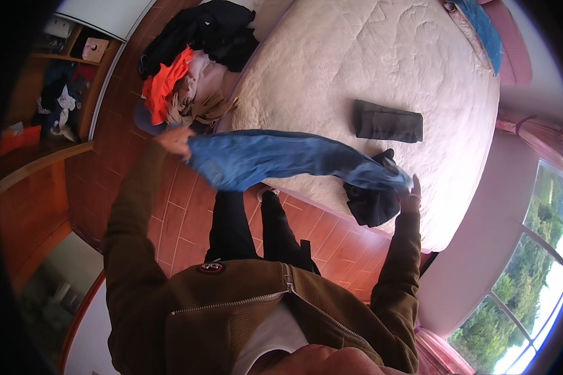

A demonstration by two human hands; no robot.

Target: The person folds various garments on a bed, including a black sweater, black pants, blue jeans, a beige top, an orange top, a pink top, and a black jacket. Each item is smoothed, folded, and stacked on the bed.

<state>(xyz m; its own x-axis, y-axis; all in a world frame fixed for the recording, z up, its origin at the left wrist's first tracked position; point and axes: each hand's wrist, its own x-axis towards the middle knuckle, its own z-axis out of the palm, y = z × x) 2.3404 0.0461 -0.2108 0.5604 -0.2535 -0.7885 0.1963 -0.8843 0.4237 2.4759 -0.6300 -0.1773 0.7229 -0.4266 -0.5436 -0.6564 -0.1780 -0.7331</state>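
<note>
Blue denim jeans (272, 154) are stretched sideways in front of me, over the near side of the bed and the floor. My left hand (176, 140) grips one end of them at the left. At the other end, my right hand (414, 191) holds the narrower part, slightly blurred, with some fingers pointing up. Just under that end, a crumpled black garment (373, 206) lies at the bed's edge. Farther in, a dark grey folded garment (389, 122) rests flat as a neat rectangle on the cream fleecy bed cover (338, 61).
Beyond my left hand is a heap of clothes with an orange garment (166, 86), tan cloth (197, 108) and black clothing (201, 33). An open wooden wardrobe (51, 157) stands at left, with clothes inside. A window (511, 267) is at right. Reddish floor tiles (183, 211) surround my legs.
</note>
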